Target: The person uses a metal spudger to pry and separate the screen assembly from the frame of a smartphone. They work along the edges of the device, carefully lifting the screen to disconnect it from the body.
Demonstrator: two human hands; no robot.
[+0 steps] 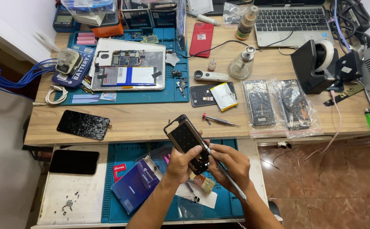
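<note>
My left hand (180, 163) grips a black phone frame (186, 140), tilted up above the lower pull-out shelf. My right hand (229, 165) holds a thin metal tool (229, 178) like a pen, its tip touching the frame's right edge near the middle. A small brush (205, 183) lies just under my hands. On the desk behind, a red-capped screwdriver (219, 121) rests close to the frame's upper end.
A cracked screen (83, 124) lies at the desk's left front and a dark phone (74, 161) on the shelf. An opened tablet (127, 70) sits on a blue mat (151, 97). Bagged phone parts (278, 104), a tape dispenser (316, 63), a laptop (291, 21).
</note>
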